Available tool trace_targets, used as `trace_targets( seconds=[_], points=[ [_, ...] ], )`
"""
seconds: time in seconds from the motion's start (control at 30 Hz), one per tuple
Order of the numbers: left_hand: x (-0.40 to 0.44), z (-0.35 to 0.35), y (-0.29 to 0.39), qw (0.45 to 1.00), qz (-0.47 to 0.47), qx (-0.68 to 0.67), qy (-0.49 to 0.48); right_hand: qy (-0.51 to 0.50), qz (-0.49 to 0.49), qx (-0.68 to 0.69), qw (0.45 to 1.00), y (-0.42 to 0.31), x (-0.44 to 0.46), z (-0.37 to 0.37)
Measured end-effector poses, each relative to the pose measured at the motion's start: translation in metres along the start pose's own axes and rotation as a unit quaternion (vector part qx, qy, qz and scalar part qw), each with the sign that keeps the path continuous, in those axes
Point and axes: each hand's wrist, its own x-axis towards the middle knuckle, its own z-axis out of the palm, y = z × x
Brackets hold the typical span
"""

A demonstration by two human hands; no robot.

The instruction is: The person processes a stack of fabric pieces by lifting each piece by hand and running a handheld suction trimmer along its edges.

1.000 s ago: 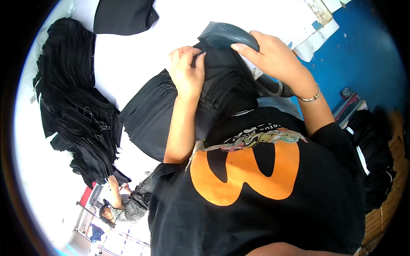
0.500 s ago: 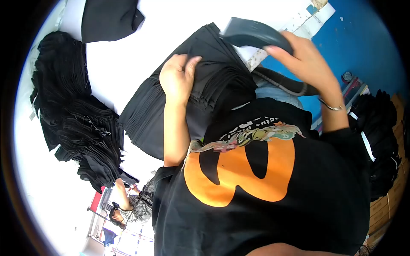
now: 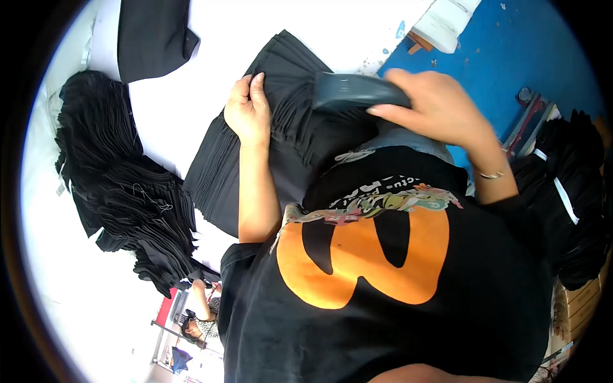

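Note:
A fanned stack of black fabric pieces (image 3: 217, 185) lies on the white table in front of me. My left hand (image 3: 249, 112) pinches the edge of the upper layers between thumb and fingers. In my right hand (image 3: 428, 105) is a dark grey handheld device (image 3: 357, 91), gripped at its right end. Its wide left end is over the right part of the stack; whether it touches the fabric I cannot tell. A bracelet circles my right wrist.
A long heap of black fabric (image 3: 115, 172) runs down the left of the white table (image 3: 172, 115). Folded black cloth (image 3: 153, 38) lies at the upper left. Tied black bundles (image 3: 562, 198) stand at the right by the blue floor (image 3: 511, 57). A co-worker (image 3: 201, 319) is at lower left.
The handheld device and my right hand first moved right, then came back left and lower over the stack. My left hand shifted left, still pinching fabric. The view has also shifted.

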Motion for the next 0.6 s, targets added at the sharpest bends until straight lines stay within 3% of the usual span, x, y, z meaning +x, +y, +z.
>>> trace_targets(
  seconds=[0.03, 0.13, 0.2, 0.27, 0.33, 0.4, 0.47, 0.5, 0.53, 0.6],
  points=[
    [-0.001, -0.001, -0.001, 1.000, 0.004, 0.000, -0.002, 0.054, -0.011, 0.039, 0.998, 0.001, 0.007, 0.013],
    [-0.002, -0.018, -0.002, 0.967, -0.080, -0.237, -0.044, 0.235, -0.023, 0.178, 0.955, 0.009, 0.034, 0.020],
    [-0.012, -0.043, 0.004, 0.958, -0.089, -0.261, -0.074, 0.172, 0.060, 0.171, 0.968, 0.007, 0.013, -0.005],
    [-0.018, -0.051, -0.007, 0.950, -0.077, -0.293, -0.080, 0.189, -0.014, 0.149, 0.971, 0.020, 0.007, 0.000],
    [-0.010, -0.070, -0.006, 0.926, -0.166, -0.183, -0.287, 0.030, -0.041, 0.019, 0.999, 0.011, 0.007, 0.000],
    [-0.010, -0.054, 0.005, 0.946, -0.145, -0.120, -0.263, 0.049, -0.037, 0.002, 0.998, 0.006, 0.031, 0.025],
    [0.003, -0.048, 0.023, 0.950, -0.105, 0.002, -0.296, 0.182, -0.052, 0.074, 0.979, 0.007, 0.056, 0.034],
    [0.010, -0.045, 0.032, 0.940, -0.151, 0.035, -0.303, 0.152, -0.013, 0.123, 0.981, 0.000, 0.056, 0.018],
    [0.009, -0.037, 0.028, 0.962, -0.135, 0.017, -0.237, 0.175, 0.006, 0.125, 0.977, -0.004, 0.048, 0.008],
    [0.006, -0.015, 0.028, 0.998, -0.052, -0.024, -0.021, 0.098, 0.045, 0.159, 0.981, 0.007, 0.043, -0.003]
  ],
)
